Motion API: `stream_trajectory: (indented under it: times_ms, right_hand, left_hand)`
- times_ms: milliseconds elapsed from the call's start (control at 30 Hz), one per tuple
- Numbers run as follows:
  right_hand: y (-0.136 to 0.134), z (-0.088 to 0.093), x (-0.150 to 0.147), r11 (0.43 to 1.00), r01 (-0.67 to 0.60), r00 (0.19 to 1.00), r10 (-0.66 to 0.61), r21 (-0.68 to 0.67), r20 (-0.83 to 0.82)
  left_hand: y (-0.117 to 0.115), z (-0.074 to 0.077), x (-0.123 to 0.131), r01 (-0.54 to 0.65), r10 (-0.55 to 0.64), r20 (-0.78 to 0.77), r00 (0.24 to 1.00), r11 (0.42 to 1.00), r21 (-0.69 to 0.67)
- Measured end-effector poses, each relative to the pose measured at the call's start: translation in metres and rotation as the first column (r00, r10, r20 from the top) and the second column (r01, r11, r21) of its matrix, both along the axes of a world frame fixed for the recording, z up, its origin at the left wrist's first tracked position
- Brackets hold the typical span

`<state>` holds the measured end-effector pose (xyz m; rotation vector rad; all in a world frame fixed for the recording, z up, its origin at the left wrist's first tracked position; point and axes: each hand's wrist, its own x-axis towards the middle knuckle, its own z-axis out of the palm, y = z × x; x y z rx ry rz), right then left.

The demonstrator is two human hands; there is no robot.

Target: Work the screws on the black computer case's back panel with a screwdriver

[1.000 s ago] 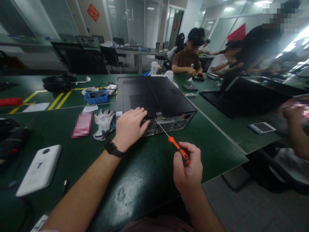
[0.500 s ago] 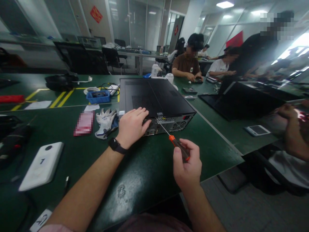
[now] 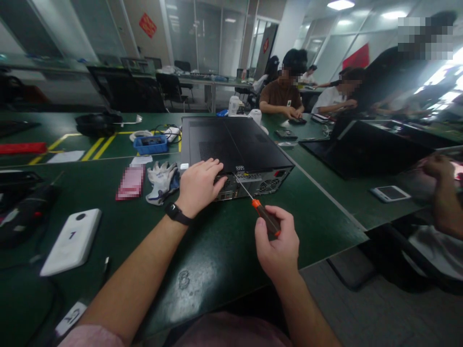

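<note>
A black computer case [image 3: 231, 140] lies flat on the green table [image 3: 213, 241], its rear panel with the fan grille [image 3: 269, 185] facing me. My left hand [image 3: 201, 185] rests with fingers stretched over the near left edge of the case, the thumb apart. In my right hand [image 3: 278, 241] is a screwdriver [image 3: 266, 218] with an orange and dark handle, gripped between thumb and fingers. Its thin shaft points up and left, and the tip meets the rear panel's top edge beside my left thumb. Whether a screw sits under the tip is too small to tell.
Left of the case lie work gloves [image 3: 161, 180], a pink packet [image 3: 130, 182] and a blue tray [image 3: 151, 143] with small parts. A white power bank [image 3: 72, 241] is nearer me. Rightward are a phone [image 3: 390, 193] and another person's arm [image 3: 443, 193]. Several people sit beyond.
The camera view has shifted slightly. My right hand has turned a little around the screwdriver handle, while the tip stays at the panel edge. My left hand keeps its place on the case.
</note>
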<state>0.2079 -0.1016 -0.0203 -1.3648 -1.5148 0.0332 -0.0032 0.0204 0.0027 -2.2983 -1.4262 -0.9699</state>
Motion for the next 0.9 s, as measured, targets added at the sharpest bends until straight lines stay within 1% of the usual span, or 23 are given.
stream_trajectory:
  times_ms: [233, 467, 633, 900]
  right_hand:
    - [0.001, 0.002, -0.001, 1.000, 0.023, 0.999, -0.023, 0.015, -0.024]
    - [-0.002, 0.000, -0.001, 1.000, -0.010, 1.000, 0.011, 0.021, -0.012]
    - [-0.002, 0.006, -0.004, 1.000, 0.002, 1.000, -0.002, 0.016, -0.002]
    - [-0.002, 0.014, -0.003, 1.000, 0.029, 0.998, -0.030, 0.008, 0.059]
  left_hand:
    - [0.000, 0.000, 0.000, -0.002, 0.002, 0.003, 1.000, 1.000, -0.004]
    - [0.000, 0.001, 0.001, 0.006, -0.006, 0.009, 1.000, 1.000, 0.005]
    - [0.001, 0.001, 0.001, 0.013, -0.013, 0.017, 1.000, 1.000, 0.001]
    - [0.001, 0.001, 0.002, 0.015, -0.015, 0.028, 0.999, 1.000, -0.012]
